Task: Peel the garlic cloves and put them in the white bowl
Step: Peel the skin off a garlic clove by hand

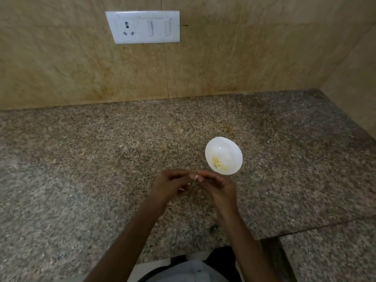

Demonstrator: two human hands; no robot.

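A small white bowl (223, 147) stands on the speckled granite counter (101, 159), with several pale yellow peeled garlic cloves (218, 163) in its bottom. Just in front of the bowl and a little left of it, my left hand (171, 184) and my right hand (219, 186) meet fingertip to fingertip above the counter. Between them they pinch a small whitish garlic clove (196, 177); most of it is hidden by the fingers. A pale sliver of skin shows under my left fingers.
Bits of garlic skin (200, 193) lie on the counter below the hands. A tiled wall with a white switch and socket plate (142, 27) rises behind. A side wall closes the right. The counter has a seam and a dark gap (272, 247) at the front right.
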